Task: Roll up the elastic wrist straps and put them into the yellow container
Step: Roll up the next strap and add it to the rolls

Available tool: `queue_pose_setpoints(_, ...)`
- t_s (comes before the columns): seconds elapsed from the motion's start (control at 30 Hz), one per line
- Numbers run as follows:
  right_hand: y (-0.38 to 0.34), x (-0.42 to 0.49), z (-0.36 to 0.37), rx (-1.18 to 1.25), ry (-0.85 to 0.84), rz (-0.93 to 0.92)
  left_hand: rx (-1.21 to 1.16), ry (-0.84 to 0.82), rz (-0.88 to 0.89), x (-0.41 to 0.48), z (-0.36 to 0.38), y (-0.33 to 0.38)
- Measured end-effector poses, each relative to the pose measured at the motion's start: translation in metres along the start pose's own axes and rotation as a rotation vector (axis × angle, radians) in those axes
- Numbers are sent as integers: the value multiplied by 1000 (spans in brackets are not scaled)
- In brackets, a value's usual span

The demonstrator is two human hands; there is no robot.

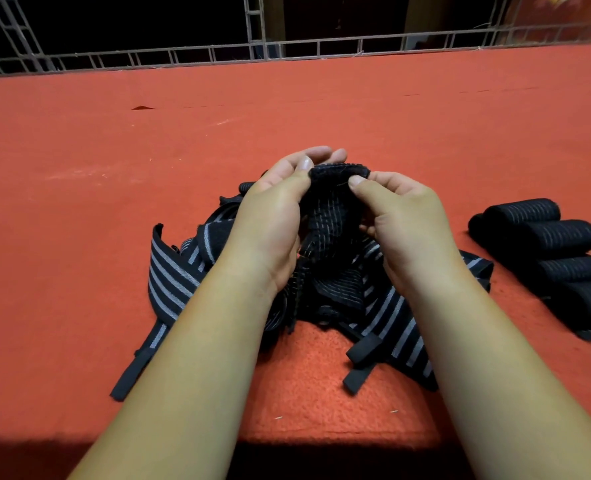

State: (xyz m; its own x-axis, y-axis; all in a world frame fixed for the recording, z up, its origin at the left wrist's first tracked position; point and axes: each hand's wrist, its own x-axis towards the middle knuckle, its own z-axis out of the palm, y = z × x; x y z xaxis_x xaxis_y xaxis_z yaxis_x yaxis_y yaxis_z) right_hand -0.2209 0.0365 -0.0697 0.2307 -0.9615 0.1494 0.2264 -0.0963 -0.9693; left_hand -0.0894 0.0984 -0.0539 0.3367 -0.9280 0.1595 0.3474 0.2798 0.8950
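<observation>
both hands [335, 216] pinching black strap end [339, 172], rolled straps [550, 244] right

One left hand [273, 216], one right hand [405, 223], and one strap [332, 209] between them. At least four rolled straps [560, 237]. The tangled loose straps [173, 271] cannot be counted.
</observation>
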Motion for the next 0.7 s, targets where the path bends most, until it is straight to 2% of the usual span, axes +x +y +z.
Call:
queue_pose_setpoints(0.3, 5, 4, 1, -84, 39, -40, 248, -69, 48, -1, -5, 9)
queue_pose_setpoints(0.43, -2, 2, 2, -39, 13, -70, 249, -137, 116, -5, -4, 14)
queue_pose_setpoints(0.7, -35, -29, -2, -49, 49, -195, 308, -99, 179, -31, 8, 39)
